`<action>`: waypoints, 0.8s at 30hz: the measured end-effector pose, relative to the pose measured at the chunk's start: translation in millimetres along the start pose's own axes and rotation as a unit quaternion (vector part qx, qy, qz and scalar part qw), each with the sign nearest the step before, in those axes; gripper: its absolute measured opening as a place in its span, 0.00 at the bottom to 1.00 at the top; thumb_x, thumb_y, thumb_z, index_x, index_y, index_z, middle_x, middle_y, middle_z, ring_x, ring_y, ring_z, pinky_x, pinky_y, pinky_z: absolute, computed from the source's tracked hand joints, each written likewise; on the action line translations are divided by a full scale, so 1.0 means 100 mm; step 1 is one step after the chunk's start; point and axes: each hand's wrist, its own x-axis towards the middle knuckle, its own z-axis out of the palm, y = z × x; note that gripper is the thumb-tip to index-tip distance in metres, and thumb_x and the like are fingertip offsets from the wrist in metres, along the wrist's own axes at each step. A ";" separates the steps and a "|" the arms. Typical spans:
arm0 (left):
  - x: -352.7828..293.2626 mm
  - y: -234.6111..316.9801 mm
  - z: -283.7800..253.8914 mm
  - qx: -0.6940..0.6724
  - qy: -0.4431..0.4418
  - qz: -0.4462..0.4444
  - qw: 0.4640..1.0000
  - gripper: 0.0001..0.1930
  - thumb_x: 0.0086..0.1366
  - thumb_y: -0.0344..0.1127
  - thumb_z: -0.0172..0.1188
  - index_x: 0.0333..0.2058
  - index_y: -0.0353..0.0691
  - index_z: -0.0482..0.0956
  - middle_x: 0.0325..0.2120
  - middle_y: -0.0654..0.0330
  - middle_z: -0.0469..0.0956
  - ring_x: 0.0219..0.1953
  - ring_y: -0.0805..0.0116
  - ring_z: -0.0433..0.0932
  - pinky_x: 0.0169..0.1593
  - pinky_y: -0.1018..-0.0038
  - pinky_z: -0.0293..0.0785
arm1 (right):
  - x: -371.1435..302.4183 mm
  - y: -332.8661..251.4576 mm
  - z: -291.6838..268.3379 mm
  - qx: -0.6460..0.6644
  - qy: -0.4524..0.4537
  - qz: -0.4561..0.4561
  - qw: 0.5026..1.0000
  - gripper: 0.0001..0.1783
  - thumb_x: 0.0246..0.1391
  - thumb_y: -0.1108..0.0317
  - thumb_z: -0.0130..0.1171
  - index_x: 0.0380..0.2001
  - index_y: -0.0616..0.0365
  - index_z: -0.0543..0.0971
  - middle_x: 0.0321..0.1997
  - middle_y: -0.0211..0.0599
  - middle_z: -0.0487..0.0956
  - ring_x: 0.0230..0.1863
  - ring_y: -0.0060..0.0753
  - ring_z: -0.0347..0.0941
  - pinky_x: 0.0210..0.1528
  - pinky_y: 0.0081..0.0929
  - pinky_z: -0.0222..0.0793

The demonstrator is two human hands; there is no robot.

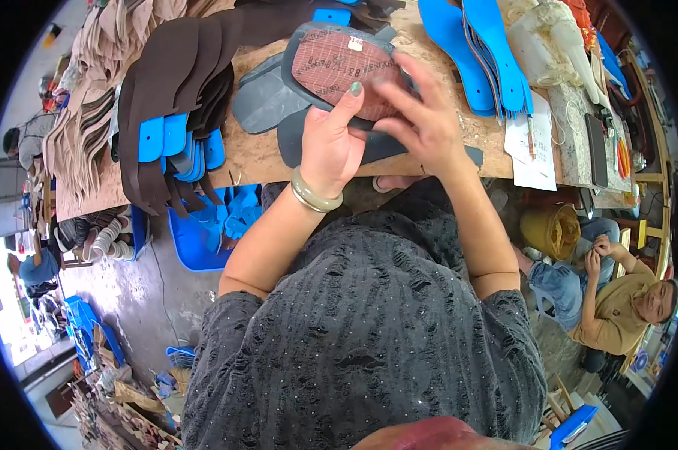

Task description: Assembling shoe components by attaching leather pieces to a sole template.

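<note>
Holding a sole-shaped piece (331, 71) over the front part of the worktop (490, 139): red, line-patterned upper face, dark rim, handwritten marks, small white sticker. Left hand (333, 150) at its lower edge, gripping; thumb laid up over the red face, the other fingers largely hidden. Right hand (432, 124) at its right side, fingers parted and bent, tips blurred over the face; cannot tell whether they pinch it. Piece sits between and just beyond both hands, toward the far side.

Forearms rise from either side of the body and angle inward, elbows bent and well apart, hands near each other. Bangle (312, 196) round the left wrist.

Dark grey soles (260, 105) lie beneath and left of the piece. Stacked dark brown strips (175, 64) farther left; blue insoles (459, 64) right of the right hand.
</note>
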 end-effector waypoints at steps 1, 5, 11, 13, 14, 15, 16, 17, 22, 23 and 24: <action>0.01 0.01 0.01 -0.002 -0.004 -0.005 1.000 0.16 0.70 0.28 0.53 0.55 0.35 0.71 0.53 0.55 0.76 0.55 0.63 0.75 0.60 0.64 0.71 | 0.04 0.03 -0.08 -0.005 0.000 0.004 1.000 0.33 0.42 0.61 0.72 0.56 0.46 0.77 0.63 0.43 0.71 0.58 0.47 0.71 0.59 0.36 0.68; 0.00 0.05 0.00 -0.041 -0.017 -0.038 0.998 0.15 0.70 0.29 0.54 0.54 0.33 0.72 0.53 0.53 0.76 0.54 0.63 0.75 0.60 0.63 0.71 | 0.32 0.32 -0.32 0.332 0.024 0.269 0.904 0.42 0.49 0.65 0.68 0.66 0.62 0.63 0.60 0.41 0.75 0.55 0.31 0.73 0.59 0.30 0.67; 0.13 -0.03 -0.08 0.065 0.030 -0.016 0.997 0.13 0.69 0.34 0.58 0.51 0.38 0.75 0.47 0.60 0.79 0.49 0.67 0.78 0.55 0.66 0.73 | 0.56 0.49 -0.20 0.379 -0.298 0.319 0.816 0.22 0.49 0.70 0.68 0.48 0.65 0.79 0.40 0.31 0.82 0.40 0.17 0.75 0.44 0.20 0.72; 0.17 -0.05 -0.10 0.125 0.081 -0.008 0.989 0.12 0.69 0.36 0.59 0.49 0.42 0.77 0.43 0.64 0.81 0.45 0.70 0.79 0.52 0.68 0.74 | 0.52 0.53 -0.15 0.370 -0.268 0.306 0.835 0.18 0.50 0.70 0.68 0.45 0.65 0.81 0.37 0.30 0.83 0.38 0.15 0.75 0.42 0.19 0.72; 0.18 -0.07 -0.11 0.142 0.070 -0.006 0.987 0.10 0.71 0.35 0.55 0.46 0.40 0.78 0.48 0.59 0.78 0.47 0.67 0.77 0.53 0.66 0.72 | 0.52 0.54 -0.17 0.382 -0.250 0.306 0.835 0.18 0.51 0.70 0.68 0.44 0.65 0.81 0.37 0.31 0.83 0.38 0.16 0.76 0.42 0.19 0.72; 0.19 -0.09 -0.18 0.141 0.067 -0.008 0.988 0.10 0.71 0.35 0.55 0.46 0.40 0.78 0.48 0.59 0.78 0.47 0.67 0.77 0.53 0.66 0.72 | 0.52 0.55 -0.19 0.393 -0.233 0.305 0.835 0.17 0.52 0.70 0.67 0.44 0.65 0.81 0.38 0.31 0.83 0.38 0.17 0.76 0.43 0.19 0.73; 0.19 -0.13 -0.31 0.329 -0.046 0.046 0.942 0.16 0.70 0.37 0.54 0.52 0.36 0.72 0.51 0.54 0.76 0.51 0.61 0.75 0.56 0.63 0.70 | 0.51 0.57 -0.23 0.412 -0.192 0.306 0.837 0.16 0.53 0.68 0.66 0.45 0.63 0.81 0.38 0.33 0.83 0.39 0.21 0.77 0.43 0.23 0.74; 0.18 -0.20 -0.42 0.498 -0.157 0.100 0.847 0.23 0.70 0.39 0.54 0.58 0.32 0.66 0.54 0.49 0.73 0.56 0.55 0.73 0.59 0.60 0.69 | 0.49 0.60 -0.28 0.428 -0.151 0.306 0.837 0.16 0.55 0.66 0.65 0.45 0.62 0.80 0.38 0.34 0.82 0.40 0.25 0.78 0.44 0.26 0.75; -0.06 -0.46 -0.33 0.802 -0.344 0.160 0.462 0.35 0.65 0.56 0.55 0.63 0.40 0.64 0.65 0.48 0.61 0.68 0.47 0.56 0.69 0.49 0.48 | -0.10 1.01 -1.19 0.505 0.089 0.305 0.802 0.18 0.56 0.65 0.63 0.47 0.63 0.77 0.41 0.38 0.81 0.39 0.31 0.78 0.43 0.32 0.75; -0.06 -0.46 -0.32 0.816 -0.343 0.146 0.442 0.36 0.64 0.58 0.54 0.65 0.42 0.62 0.67 0.50 0.58 0.69 0.48 0.54 0.69 0.48 0.47 | -0.34 1.15 -1.51 0.556 0.135 0.232 0.787 0.19 0.57 0.62 0.63 0.50 0.60 0.78 0.46 0.39 0.81 0.46 0.34 0.77 0.49 0.37 0.74; -0.06 -0.45 -0.31 0.829 -0.343 0.132 0.422 0.38 0.64 0.60 0.52 0.66 0.43 0.60 0.68 0.51 0.56 0.70 0.48 0.52 0.68 0.47 0.46 | -0.61 1.22 -1.82 0.596 0.203 0.208 0.749 0.22 0.58 0.60 0.62 0.52 0.59 0.76 0.49 0.41 0.79 0.50 0.39 0.75 0.52 0.41 0.71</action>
